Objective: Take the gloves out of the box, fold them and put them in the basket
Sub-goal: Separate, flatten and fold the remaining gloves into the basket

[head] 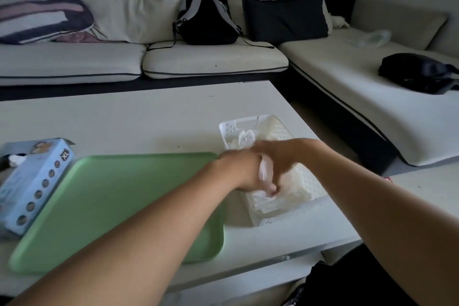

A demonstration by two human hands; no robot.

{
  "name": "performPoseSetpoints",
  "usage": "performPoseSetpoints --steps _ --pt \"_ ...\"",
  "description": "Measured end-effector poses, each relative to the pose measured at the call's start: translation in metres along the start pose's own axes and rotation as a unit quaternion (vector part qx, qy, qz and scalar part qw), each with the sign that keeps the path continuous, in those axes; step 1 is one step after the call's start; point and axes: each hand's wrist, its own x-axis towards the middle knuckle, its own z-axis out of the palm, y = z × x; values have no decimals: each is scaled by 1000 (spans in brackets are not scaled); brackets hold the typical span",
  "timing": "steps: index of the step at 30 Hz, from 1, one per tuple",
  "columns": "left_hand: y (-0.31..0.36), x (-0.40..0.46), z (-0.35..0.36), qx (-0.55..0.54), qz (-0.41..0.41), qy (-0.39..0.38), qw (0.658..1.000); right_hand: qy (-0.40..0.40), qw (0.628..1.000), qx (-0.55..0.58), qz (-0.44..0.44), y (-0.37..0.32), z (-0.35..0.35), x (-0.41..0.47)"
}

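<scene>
A white perforated basket [288, 213] stands on the white table, right of centre, with several pale translucent gloves [285, 196] lying in it. Both my hands meet over the basket's near half. My left hand [244, 171] and my right hand [278, 159] together hold a whitish folded glove [264, 172] between them, low over the pile. The hands are motion-blurred, so the fingers' exact grip is unclear. The blue glove box [32, 186], marked XL, lies on its side at the table's left edge, partly on the green tray.
A flat green tray [104, 201] lies left of the basket, under my left forearm. A white sofa with cushions, a black backpack [206, 20] and a dark bag [417, 73] wraps around the table's far and right sides.
</scene>
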Motion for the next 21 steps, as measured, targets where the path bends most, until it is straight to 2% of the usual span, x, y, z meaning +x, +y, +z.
performPoseSetpoints --steps 2,4,6,8,10,12,15,17,19,21 --pt "-21 -22 -18 -60 21 63 996 22 999 -15 32 -5 -19 -10" --pt "-58 -54 -33 -96 12 104 990 85 993 -55 61 -19 -38 -28" --pt "-106 -95 -38 -117 -38 128 984 165 981 -85 45 -46 -50 -43" --pt "-158 -135 -30 -135 -98 161 973 202 976 -47 -61 -88 -52 -49" --pt "-206 -175 -14 -147 -159 206 954 186 961 55 -197 -140 -43 -44" --pt "-254 -215 2 -141 -243 244 928 167 942 91 -277 -198 -26 -32" --pt "-313 -263 20 -134 -365 247 887 213 912 69 -343 -274 -5 -6" --pt "-339 -288 32 -168 -442 232 850 244 889 126 -368 -329 -6 14" --pt "-355 -300 48 -233 -492 194 816 263 881 176 -352 -377 -18 37" --pt "-358 -299 59 -305 -514 164 785 270 890 197 -309 -411 -37 59"
